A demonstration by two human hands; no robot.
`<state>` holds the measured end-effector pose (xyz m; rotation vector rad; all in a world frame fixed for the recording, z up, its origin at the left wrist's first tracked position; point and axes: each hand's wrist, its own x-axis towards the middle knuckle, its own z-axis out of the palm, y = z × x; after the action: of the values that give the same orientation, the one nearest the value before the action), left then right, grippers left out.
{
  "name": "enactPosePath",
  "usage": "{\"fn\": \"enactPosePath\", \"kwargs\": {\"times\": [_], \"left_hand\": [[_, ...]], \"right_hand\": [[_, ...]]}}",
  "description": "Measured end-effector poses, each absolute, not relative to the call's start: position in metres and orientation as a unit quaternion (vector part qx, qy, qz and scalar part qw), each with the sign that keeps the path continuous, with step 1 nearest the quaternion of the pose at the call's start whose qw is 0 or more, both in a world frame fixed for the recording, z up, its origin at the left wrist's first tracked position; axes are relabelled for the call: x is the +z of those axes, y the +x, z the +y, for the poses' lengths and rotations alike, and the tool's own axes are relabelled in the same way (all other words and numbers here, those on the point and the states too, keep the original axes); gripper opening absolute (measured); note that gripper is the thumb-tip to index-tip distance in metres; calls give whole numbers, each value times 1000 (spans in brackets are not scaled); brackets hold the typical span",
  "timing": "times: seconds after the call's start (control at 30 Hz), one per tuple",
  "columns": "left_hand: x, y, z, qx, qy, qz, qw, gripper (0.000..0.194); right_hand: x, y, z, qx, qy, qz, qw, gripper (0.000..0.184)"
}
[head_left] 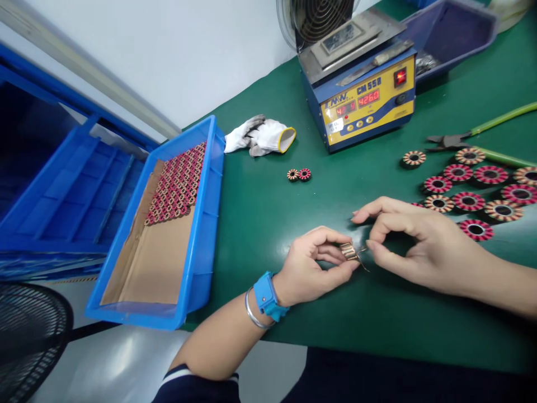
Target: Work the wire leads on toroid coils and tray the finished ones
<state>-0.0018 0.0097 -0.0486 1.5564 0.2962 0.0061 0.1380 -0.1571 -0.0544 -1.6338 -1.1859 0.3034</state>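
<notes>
My left hand (312,266) is closed around a copper-wound motor stator (349,252), pinched between thumb and fingers, with thin wire leads (364,265) sticking out to the right. At those leads, my right hand (413,240) has its thumb and index finger pressed together, seemingly on a wire end; another finger stretches out above. Several wound stators (469,201), some red and some copper-coloured on top, stand on the green table to the right, beyond my right hand. Two more stators (304,174) stand side by side farther back.
A blue bin (213,224) with rows of stators on cardboard stands at left. White gloves (268,137) lie beside it. At the back are a lit CM 558 solder pot (364,106) and a purple tray (453,33). Green-handled cutters (451,141) lie at right. A fan (33,336) stands lower left.
</notes>
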Motion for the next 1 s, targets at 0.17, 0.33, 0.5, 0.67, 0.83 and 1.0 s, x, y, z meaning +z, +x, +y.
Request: {"fn": "enactPosePath", "kwargs": {"times": [0.17,0.33,0.5,0.67,0.83,1.0], "left_hand": [[-45,-3,13,19,693,106,713,28],[-46,-4,14,45,692,64,717,22],[-47,-4,14,44,699,59,712,17],[-49,-4,14,64,700,67,708,18],[-50,-3,12,70,696,109,706,29],[-52,-3,10,71,676,116,724,45]], "right_hand": [[-54,144,-160,187,-662,-455,565,11],[-55,137,-156,248,-618,-498,555,4],[-51,136,-153,264,-629,-468,562,17],[-44,149,-157,260,-642,-358,626,33],[-50,143,-157,225,-652,-379,617,23],[-58,133,-153,236,-659,-427,572,21]]}}
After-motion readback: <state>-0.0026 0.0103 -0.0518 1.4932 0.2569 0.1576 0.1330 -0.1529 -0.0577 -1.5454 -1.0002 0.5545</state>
